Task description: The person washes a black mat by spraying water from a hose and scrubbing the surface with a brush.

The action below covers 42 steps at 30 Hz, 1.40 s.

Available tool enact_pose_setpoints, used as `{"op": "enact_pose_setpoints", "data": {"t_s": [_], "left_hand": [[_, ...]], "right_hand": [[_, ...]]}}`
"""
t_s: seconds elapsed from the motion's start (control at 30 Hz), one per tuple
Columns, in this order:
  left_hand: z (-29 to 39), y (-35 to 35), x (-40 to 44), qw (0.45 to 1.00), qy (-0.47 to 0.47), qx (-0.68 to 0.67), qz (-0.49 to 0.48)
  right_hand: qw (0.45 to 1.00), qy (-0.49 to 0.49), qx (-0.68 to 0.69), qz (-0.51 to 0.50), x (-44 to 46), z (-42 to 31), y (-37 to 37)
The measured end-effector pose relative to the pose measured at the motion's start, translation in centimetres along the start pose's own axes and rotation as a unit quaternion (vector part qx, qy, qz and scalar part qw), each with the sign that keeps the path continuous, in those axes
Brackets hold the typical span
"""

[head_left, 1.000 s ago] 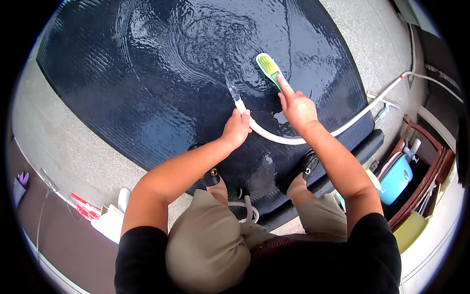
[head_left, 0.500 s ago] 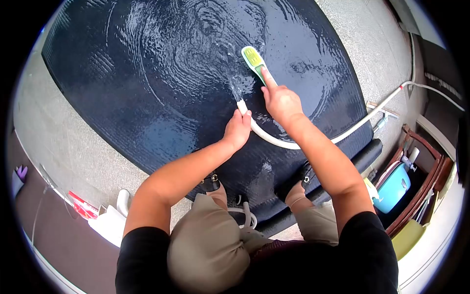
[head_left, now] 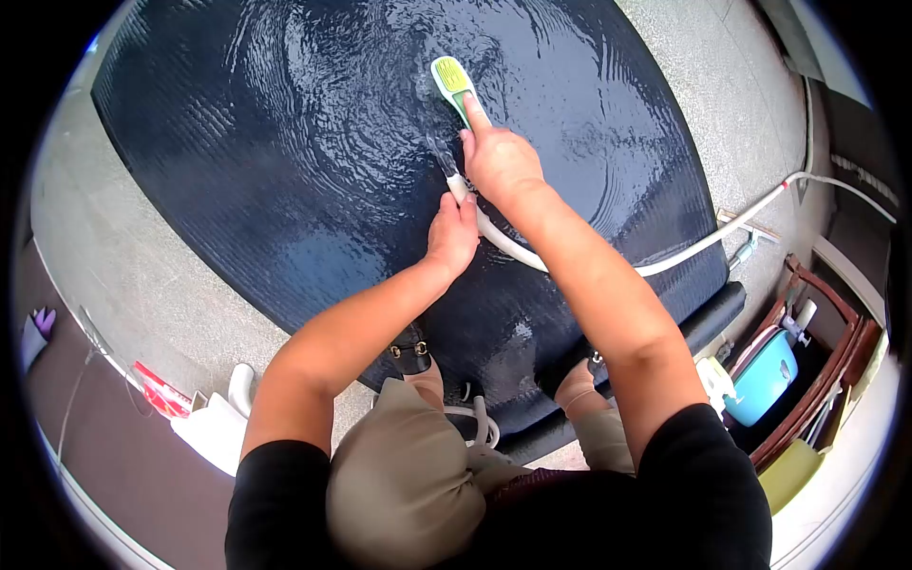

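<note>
Black matting point(head_left: 218, 195) ripples with water; wetting looks well along, brushing only partway. The right hand point(head_left: 503, 163) closes its fingers round a green brush point(head_left: 451, 78) near the mat's middle; the left hand point(head_left: 452, 236) grips a running white hose point(head_left: 679, 259) nearer the near edge.

Black mat point(head_left: 218, 190) cropped at top

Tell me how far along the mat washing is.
Wetting looks done across the middle of the mat, with water rippling there. In hand: the right hand holds the brush there; the left hand aims the running hose. Probably left: draining that water and washing the black roll at its edge. Cleanliness is unclear.
</note>
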<state>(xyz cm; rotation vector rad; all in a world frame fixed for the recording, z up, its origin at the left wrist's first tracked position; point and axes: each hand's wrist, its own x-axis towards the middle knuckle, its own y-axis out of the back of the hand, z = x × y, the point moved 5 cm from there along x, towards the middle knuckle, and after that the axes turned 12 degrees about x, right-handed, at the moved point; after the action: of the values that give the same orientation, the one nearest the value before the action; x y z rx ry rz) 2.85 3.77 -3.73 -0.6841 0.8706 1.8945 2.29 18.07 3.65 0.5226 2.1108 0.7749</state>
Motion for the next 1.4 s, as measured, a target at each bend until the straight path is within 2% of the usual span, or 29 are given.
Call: {"op": "enact_pose_setpoints", "data": {"t_s": [0.13,0.17,0.33,0.43,0.47,0.53,0.6,0.63,0.67,0.7,0.77,0.83,0.87,0.97,1.03,1.1,1.17,1.23,1.27,1.33,1.4], "left_hand": [[-0.3,1.0,0.8,1.0,0.01,-0.003,-0.004],[-0.3,0.9,1.2,1.0,-0.008,0.004,-0.013],[-0.6,0.9,1.6,0.997,0.02,0.046,-0.06],[-0.8,1.2,1.4,0.996,-0.002,0.046,-0.071],[-0.6,1.1,1.5,0.996,0.002,0.045,-0.073],[-0.5,1.0,1.7,0.996,0.012,0.051,-0.072],[-0.6,0.6,2.4,0.993,0.049,0.077,-0.072],[-0.6,0.5,2.7,0.996,0.036,0.071,-0.04],[-0.4,0.2,2.7,0.995,0.077,0.054,-0.046],[0.3,0.3,2.8,0.992,0.11,0.043,-0.049],[0.9,-0.3,3.3,0.992,0.086,0.04,-0.08],[3.4,-0.6,1.9,0.997,0.04,0.007,-0.064],[5.3,-0.5,0.3,0.995,0.027,-0.008,-0.1],[10.1,0.5,-4.5,0.988,-0.021,-0.006,-0.154],[12.6,1.3,-7.5,0.988,-0.053,-0.014,-0.144],[14.5,1.7,-9.8,0.984,-0.095,-0.003,-0.148],[16.5,2.1,-11.4,0.982,-0.122,0.029,-0.14],[18.4,2.7,-13.8,0.982,-0.143,0.029,-0.122],[19.1,2.8,-14.6,0.981,-0.153,0.03,-0.114],[20.3,2.8,-15.8,0.98,-0.18,0.071,-0.054],[21.3,3.3,-16.9,0.974,-0.172,0.136,-0.055]], "right_hand": [[0.998,0.023,-0.033,-0.041,-1.9,0.5,-0.8],[0.997,0.039,-0.053,-0.031,-0.3,0.0,-0.2],[0.993,0.087,-0.053,0.065,10.5,-5.2,2.0],[0.99,0.111,-0.056,0.064,10.5,-3.9,1.9],[0.99,0.11,-0.06,0.069,8.8,-1.8,1.4],[0.993,0.081,-0.087,0.011,2.8,2.7,2.2],[0.989,0.023,-0.146,-0.033,-2.9,8.5,3.5],[0.987,-0.01,-0.154,-0.052,-6.0,10.9,5.1],[0.984,-0.044,-0.162,-0.066,-8.3,13.2,6.7],[0.983,-0.063,-0.158,-0.063,-10.6,15.2,8.7],[0.981,-0.092,-0.165,-0.04,-16.3,17.7,13.2],[0.977,-0.086,-0.197,0.013,-22.3,18.4,17.8],[0.973,-0.093,-0.205,0.045,-25.4,18.8,19.5],[0.961,-0.151,-0.101,0.21,-34.9,21.0,21.3],[0.928,-0.234,-0.003,0.291,-40.9,21.5,20.1],[0.903,-0.181,0.002,0.389,-46.1,25.0,15.9],[0.874,-0.256,0.121,0.396,-49.9,24.0,12.3],[0.849,-0.209,0.302,0.38,-52.1,27.9,6.5],[0.817,-0.16,0.406,0.377,-52.4,30.5,3.2],[0.77,-0.102,0.511,0.368,-51.3,33.5,-0.5],[0.816,-0.131,0.418,0.377,-51.8,34.7,-4.5]]}}
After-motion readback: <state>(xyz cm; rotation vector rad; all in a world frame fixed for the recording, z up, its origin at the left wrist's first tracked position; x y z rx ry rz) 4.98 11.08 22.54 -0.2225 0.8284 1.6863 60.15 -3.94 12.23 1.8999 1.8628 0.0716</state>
